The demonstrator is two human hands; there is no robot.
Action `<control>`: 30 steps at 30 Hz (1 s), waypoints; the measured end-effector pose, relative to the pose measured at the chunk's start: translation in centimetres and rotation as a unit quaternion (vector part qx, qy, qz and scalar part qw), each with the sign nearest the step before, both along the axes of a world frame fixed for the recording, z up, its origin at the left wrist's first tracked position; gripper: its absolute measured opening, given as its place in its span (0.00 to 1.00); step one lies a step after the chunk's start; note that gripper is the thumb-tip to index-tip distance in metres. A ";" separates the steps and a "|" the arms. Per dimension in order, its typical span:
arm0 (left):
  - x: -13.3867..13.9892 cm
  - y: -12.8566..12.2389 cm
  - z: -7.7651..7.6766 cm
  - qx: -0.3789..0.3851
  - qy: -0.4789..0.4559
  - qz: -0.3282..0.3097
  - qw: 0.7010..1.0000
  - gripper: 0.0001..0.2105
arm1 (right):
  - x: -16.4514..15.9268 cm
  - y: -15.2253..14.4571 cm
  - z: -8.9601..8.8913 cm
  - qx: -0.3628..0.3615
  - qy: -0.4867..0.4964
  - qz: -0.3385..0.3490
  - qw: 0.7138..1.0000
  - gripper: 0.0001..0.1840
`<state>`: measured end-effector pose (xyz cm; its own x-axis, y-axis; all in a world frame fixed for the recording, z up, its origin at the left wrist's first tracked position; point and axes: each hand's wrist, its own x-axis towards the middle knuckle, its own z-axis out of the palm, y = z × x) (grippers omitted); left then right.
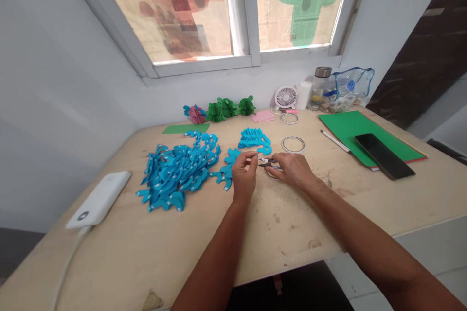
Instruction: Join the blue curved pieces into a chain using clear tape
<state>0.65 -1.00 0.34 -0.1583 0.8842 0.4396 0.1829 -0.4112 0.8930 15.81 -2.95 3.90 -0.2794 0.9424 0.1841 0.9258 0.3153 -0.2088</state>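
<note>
My right hand (294,169) grips a pair of small dark scissors (265,164), whose blades point left. A tiny white piece shows at the blades. Close by, my left hand (245,170) has thumb and fingertips pinched together; whatever lies between them is too small to make out. Blue paper cutouts (230,158) with small white patches lie just left of that hand. Beyond it sits a neater stack of blue cutouts (252,138). A large heap of the same blue cutouts (178,170) spreads farther left. One tape roll (272,173) is partly hidden under my right hand.
More tape rolls (294,138) lie behind my hands. At right are a white pen (335,141), green sheets (346,131) and a phone (385,155). A white power bank (100,199) is at left. Paper flowers (228,108), a fan (286,97) and a bottle (319,90) line the wall.
</note>
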 end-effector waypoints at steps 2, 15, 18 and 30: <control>0.0 0.0 0.1 0.006 -0.008 -0.016 1.000 0.06 | 0.0 0.0 0.0 -0.004 0.004 0.001 1.000 0.20; 0.2 -0.6 0.4 0.037 0.114 -0.052 0.991 0.19 | -0.1 -0.2 -0.1 -0.003 -0.008 0.001 1.000 0.20; 0.2 -0.7 0.6 0.044 0.124 -0.048 0.990 0.18 | -0.1 -0.2 0.0 -0.007 -0.012 -0.004 1.000 0.20; 0.2 -0.7 0.4 0.071 0.158 -0.031 0.984 0.18 | -0.2 -0.1 0.2 -0.028 -0.021 -0.005 0.999 0.21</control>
<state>0.83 -1.72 0.79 0.0582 0.8141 0.5779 0.4133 -0.5466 0.7283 15.58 -3.09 4.13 -0.2760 0.9537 0.1192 0.9373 0.2945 -0.1861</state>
